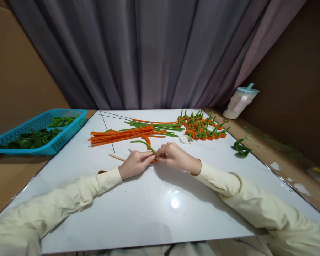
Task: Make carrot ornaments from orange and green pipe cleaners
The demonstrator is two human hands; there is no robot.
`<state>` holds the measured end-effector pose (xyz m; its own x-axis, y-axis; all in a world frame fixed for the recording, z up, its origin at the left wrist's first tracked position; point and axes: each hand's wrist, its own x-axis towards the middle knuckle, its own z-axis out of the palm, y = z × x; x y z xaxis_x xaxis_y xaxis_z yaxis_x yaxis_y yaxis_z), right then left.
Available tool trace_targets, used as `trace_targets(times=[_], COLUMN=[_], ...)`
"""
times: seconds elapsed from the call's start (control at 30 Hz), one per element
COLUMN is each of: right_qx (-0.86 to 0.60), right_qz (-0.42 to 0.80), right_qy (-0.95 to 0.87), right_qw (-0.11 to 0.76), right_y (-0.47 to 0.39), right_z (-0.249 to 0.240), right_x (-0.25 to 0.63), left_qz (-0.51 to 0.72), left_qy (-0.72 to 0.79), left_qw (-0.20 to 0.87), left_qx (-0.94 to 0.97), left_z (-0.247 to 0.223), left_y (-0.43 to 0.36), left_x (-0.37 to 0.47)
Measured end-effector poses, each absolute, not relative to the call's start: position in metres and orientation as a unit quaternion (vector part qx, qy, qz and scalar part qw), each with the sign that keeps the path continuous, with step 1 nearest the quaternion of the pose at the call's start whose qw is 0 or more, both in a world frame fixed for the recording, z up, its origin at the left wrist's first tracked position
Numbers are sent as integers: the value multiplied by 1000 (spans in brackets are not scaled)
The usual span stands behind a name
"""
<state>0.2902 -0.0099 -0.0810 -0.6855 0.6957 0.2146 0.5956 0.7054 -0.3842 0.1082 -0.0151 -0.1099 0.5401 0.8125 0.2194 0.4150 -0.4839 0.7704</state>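
My left hand (137, 163) pinches a green pipe cleaner (142, 142) near the table's middle. Its free end curves up and to the left. Close against it, my right hand (177, 157) has its fingers closed at the same spot. A bit of orange fuzzy pipe cleaner (155, 160) shows between the fingertips; most of it is hidden. Just beyond the hands lies a bent orange piece (146, 141). A thin wooden stick (116, 157) pokes out from behind my left hand.
Orange pipe cleaners (122, 135) and green ones (160, 126) lie bundled beyond. Right of them are several orange pieces with green stems (202, 126) and a white tape roll (185, 139). A blue basket (66, 142) stands left, green coils (241, 148) and a lidded cup (240, 103) right.
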Motion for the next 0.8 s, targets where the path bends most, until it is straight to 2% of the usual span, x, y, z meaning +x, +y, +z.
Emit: trace_targets(times=[0.1,0.27,0.67,0.8], right_qx=[-347,-261,-148,-141], right_qz=[124,164,136,115], right_qy=[-914,-936,-940,-941], right_qw=[169,172,276,285], right_y=[-9,1,3,5], right_z=[-77,-63,-74,-76], right_x=[292,310,304,306], left_qz=[313,330,259,242], left_qy=[382,377,336,303], left_qw=[417,558,663,704], left_qx=[763,661,617,595], left_z=[-113,-114,-104,-103], left_y=[-13,-11,-8,-6], left_x=[109,109,106,102])
